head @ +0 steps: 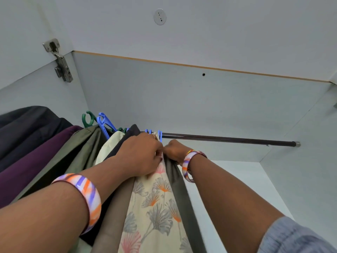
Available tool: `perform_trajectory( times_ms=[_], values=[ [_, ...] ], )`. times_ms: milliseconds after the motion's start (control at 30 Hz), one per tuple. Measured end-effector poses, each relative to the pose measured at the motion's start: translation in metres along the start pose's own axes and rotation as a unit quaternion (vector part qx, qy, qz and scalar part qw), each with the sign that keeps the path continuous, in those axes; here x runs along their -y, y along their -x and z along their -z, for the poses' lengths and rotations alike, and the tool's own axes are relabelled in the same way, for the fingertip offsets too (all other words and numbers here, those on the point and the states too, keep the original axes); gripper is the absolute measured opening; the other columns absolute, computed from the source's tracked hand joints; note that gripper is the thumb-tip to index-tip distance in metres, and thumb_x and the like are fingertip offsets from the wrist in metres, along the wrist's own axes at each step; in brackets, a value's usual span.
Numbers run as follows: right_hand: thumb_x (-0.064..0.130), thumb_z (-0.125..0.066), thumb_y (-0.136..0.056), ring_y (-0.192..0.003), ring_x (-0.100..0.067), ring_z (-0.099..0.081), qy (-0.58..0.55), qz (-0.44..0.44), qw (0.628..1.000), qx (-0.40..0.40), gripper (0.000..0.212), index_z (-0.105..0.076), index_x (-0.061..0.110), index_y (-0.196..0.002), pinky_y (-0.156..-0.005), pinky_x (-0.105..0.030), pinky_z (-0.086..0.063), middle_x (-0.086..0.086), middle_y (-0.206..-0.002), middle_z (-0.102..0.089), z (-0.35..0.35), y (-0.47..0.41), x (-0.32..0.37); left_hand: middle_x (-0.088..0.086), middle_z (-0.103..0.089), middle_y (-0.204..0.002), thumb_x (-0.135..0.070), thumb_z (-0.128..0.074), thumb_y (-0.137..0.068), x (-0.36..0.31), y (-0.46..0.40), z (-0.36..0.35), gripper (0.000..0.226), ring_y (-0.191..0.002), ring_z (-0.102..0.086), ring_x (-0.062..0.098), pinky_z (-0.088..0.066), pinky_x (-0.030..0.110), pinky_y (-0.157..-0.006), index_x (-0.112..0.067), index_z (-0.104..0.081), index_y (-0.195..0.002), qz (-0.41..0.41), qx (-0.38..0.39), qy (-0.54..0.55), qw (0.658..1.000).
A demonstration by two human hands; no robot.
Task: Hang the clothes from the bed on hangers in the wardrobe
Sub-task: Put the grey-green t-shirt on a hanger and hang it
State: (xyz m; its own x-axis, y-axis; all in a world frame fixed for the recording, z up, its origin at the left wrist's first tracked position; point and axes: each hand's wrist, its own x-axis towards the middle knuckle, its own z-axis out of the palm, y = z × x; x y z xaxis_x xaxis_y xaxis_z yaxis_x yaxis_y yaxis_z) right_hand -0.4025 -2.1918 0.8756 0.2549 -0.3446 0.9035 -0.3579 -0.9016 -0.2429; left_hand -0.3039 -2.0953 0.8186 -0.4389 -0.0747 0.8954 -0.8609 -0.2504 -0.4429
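Note:
I look up into the wardrobe at a dark rail (pixel 228 139). A cream garment with a leaf print (pixel 155 201) hangs from a blue hanger (pixel 160 135) on the rail, between grey-brown cloth on both sides. My left hand (pixel 140 156) grips the top of the printed garment just below the rail. My right hand (pixel 174 151) pinches the same top edge from the right, its fingers curled. The two hands touch each other. The hanger's body is hidden behind them.
Left of my hands hang several garments: pale cream, olive (pixel 80 154), purple (pixel 31 161) and black. Green (pixel 87 119) and blue (pixel 104 125) hanger hooks stick up there. The rail's right stretch is bare. A door hinge (pixel 60 61) sits on the left wall.

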Motion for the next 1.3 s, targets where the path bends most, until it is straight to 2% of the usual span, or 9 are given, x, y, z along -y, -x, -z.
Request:
perform_trajectory(
  times_ms=[100, 167, 433, 633, 800, 933, 1100, 1167, 1300],
  values=[
    [0.025, -0.050, -0.094, -0.076, -0.022, -0.051, 0.016, -0.002, 0.999, 0.047, 0.024, -0.050, 0.005, -0.081, -0.075, -0.034, -0.049, -0.012, -0.082, -0.052, -0.006, 0.005, 0.005, -0.004, -0.055, -0.107, -0.032, -0.048, -0.089, 0.006, 0.004, -0.005, 0.018, -0.110, -0.046, 0.016, -0.041, 0.028, -0.076, -0.026, -0.062, -0.099, 0.001, 0.024, -0.005, 1.000],
    [0.033, -0.047, -0.096, -0.091, -0.024, -0.050, 0.045, -0.012, 0.996, 0.070, 0.029, -0.051, 0.005, -0.103, -0.095, -0.043, -0.046, -0.013, -0.094, -0.051, -0.007, 0.009, 0.007, -0.005, -0.055, -0.107, -0.030, -0.049, -0.088, 0.012, 0.009, -0.007, 0.016, -0.109, -0.046, 0.015, -0.039, 0.027, -0.072, -0.025, -0.062, -0.095, 0.007, 0.046, -0.012, 0.999],
    [0.027, -0.042, -0.099, -0.127, -0.032, -0.044, 0.139, -0.008, 0.984, 0.110, 0.047, -0.036, 0.003, -0.138, -0.105, -0.039, -0.037, -0.017, -0.140, -0.043, -0.004, 0.038, 0.015, -0.009, -0.060, -0.098, -0.025, -0.049, -0.083, 0.027, 0.029, -0.001, 0.013, -0.095, -0.057, 0.015, -0.043, 0.027, -0.070, -0.025, -0.062, -0.088, 0.027, 0.121, -0.013, 0.992],
    [0.017, -0.048, -0.094, -0.114, -0.032, -0.054, 0.216, 0.003, 0.976, 0.011, 0.032, -0.048, 0.003, -0.123, -0.087, -0.033, -0.044, -0.016, -0.126, -0.053, -0.016, 0.074, 0.025, -0.008, -0.065, -0.100, -0.029, -0.053, -0.084, 0.017, 0.039, 0.011, 0.016, -0.096, -0.058, 0.015, -0.044, 0.027, -0.077, -0.026, -0.066, -0.093, 0.035, 0.108, 0.006, 0.994],
    [0.014, -0.049, -0.087, -0.114, -0.030, -0.053, -0.006, 0.072, 0.991, -0.114, 0.034, -0.053, 0.013, -0.121, -0.089, -0.032, -0.041, -0.010, -0.122, -0.059, -0.038, 0.135, 0.056, 0.003, -0.062, -0.071, -0.031, -0.048, -0.071, 0.007, 0.071, 0.043, 0.019, -0.072, -0.058, 0.023, -0.046, 0.035, -0.062, -0.015, -0.054, -0.063, 0.055, 0.095, 0.129, 0.986],
    [0.016, -0.048, -0.086, -0.112, -0.020, -0.052, -0.054, 0.130, 0.972, -0.189, 0.026, -0.066, 0.023, -0.103, -0.096, -0.036, -0.038, 0.003, -0.108, -0.066, -0.076, 0.181, 0.063, 0.000, -0.064, -0.064, -0.026, -0.061, -0.082, 0.012, 0.127, 0.076, 0.022, -0.064, -0.058, 0.014, -0.047, 0.029, -0.061, -0.010, -0.067, -0.069, 0.089, 0.142, 0.200, 0.965],
    [0.021, -0.050, -0.075, -0.090, -0.014, -0.059, -0.081, 0.182, 0.954, -0.224, 0.019, -0.067, 0.029, -0.078, -0.080, -0.030, -0.021, 0.014, -0.080, -0.068, -0.127, 0.243, 0.077, -0.010, -0.068, -0.072, -0.028, -0.062, -0.082, 0.020, 0.202, 0.113, 0.016, -0.070, -0.064, 0.005, -0.050, 0.022, -0.065, -0.017, -0.070, -0.075, 0.150, 0.161, 0.201, 0.954],
    [0.024, -0.047, -0.075, -0.091, -0.013, -0.059, -0.097, 0.209, 0.952, -0.203, 0.020, -0.066, 0.030, -0.079, -0.083, -0.032, -0.022, 0.016, -0.081, -0.067, -0.149, 0.273, 0.082, -0.014, -0.065, -0.069, -0.027, -0.059, -0.079, 0.016, 0.233, 0.130, 0.012, -0.067, -0.062, 0.000, -0.046, 0.015, -0.062, -0.023, -0.066, -0.071, 0.163, 0.186, 0.184, 0.951],
    [0.021, -0.049, -0.076, -0.083, -0.020, -0.061, -0.164, 0.267, 0.933, -0.175, 0.019, -0.068, 0.024, -0.078, -0.079, -0.036, -0.031, 0.010, -0.075, -0.067, -0.197, 0.336, 0.091, -0.013, -0.059, -0.065, -0.020, -0.055, -0.079, 0.003, 0.299, 0.164, 0.014, -0.062, -0.058, 0.000, -0.048, 0.022, -0.059, -0.024, -0.060, -0.066, 0.197, 0.281, 0.111, 0.933]
  ],
)
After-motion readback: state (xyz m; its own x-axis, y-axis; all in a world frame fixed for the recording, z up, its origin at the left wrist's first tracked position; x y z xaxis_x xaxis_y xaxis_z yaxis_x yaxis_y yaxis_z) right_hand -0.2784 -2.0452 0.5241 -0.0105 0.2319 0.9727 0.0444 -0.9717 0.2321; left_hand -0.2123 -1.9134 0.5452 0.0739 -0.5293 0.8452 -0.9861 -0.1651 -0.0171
